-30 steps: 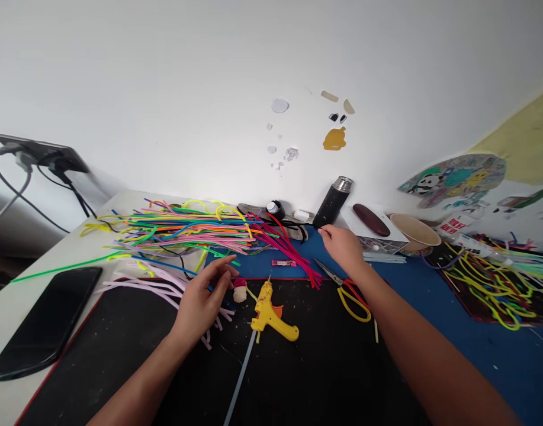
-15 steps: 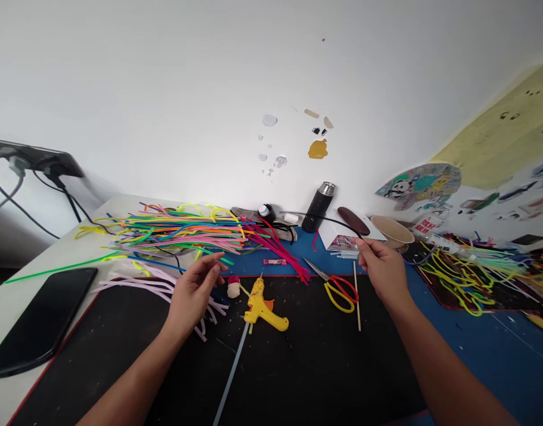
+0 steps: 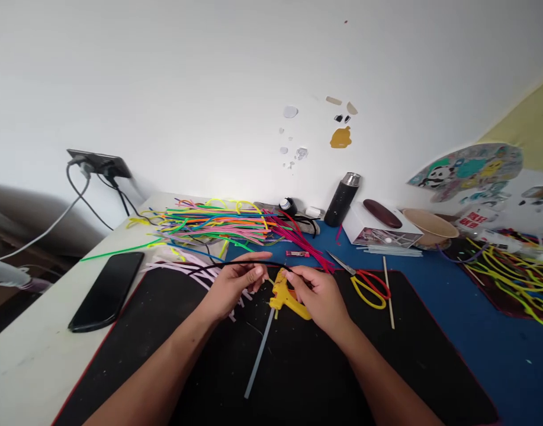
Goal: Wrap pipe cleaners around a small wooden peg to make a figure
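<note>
A thin black pipe cleaner (image 3: 208, 268) stretches between my hands, bowed slightly upward. My right hand (image 3: 320, 291) pinches its right end between thumb and fingers. Around the middle of it, the fingers of my left hand (image 3: 233, 285) are curled, with the thumb close to the index finger; the far end sticks out to the left. Behind and below the hands lies a yellow hot glue gun (image 3: 279, 296) with a long translucent glue stick (image 3: 259, 355) in its back. My right hand hides part of the glue gun's handle side.
Coloured pipe cleaners (image 3: 218, 223) are heaped at the back left, with lilac ones (image 3: 195, 269) nearer. Scissors (image 3: 369, 287) and a wooden stick (image 3: 389, 296) lie on the right of the black mat (image 3: 209, 378). A phone (image 3: 106, 290), thermos (image 3: 341, 201) and white box (image 3: 364, 228) stand around.
My right hand has moved left with the black pipe cleaner to above the glue gun. My left hand has met it and closed around the stem. The view has shifted left.
</note>
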The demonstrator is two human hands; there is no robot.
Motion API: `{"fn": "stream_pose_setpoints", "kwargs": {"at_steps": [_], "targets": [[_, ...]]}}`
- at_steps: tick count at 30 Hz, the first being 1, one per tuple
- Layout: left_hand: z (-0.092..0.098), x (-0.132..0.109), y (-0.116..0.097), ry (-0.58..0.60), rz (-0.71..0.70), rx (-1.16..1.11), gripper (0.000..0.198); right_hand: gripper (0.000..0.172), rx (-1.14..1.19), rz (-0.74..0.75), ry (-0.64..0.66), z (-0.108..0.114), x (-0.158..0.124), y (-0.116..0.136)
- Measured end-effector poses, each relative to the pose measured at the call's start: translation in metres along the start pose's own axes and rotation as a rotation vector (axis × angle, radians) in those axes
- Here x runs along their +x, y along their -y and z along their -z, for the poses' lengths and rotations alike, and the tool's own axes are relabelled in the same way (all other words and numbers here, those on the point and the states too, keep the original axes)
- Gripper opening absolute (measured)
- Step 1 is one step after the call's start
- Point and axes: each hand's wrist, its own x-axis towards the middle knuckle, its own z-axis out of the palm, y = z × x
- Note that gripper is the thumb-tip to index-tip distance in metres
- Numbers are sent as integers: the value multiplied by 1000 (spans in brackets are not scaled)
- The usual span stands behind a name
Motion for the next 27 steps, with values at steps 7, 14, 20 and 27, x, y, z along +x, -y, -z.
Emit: {"fn": "stream_pose_setpoints", "kwargs": {"at_steps": [7,14,20,27], "targets": [[3,1,-6,-52,-11,-7,37,34,-6,75,-14,-21,6,2],[2,-1,-13,-69,-38,-3,32,28,-234,199,79,-21,17,12],[9,3,-8,-138,-20,-54,32,31,-34,148,39,-30,11,-1],[22,10,-14,-346,-30,-324,29,39,156,-55,-162,-3,15,-25]]}}
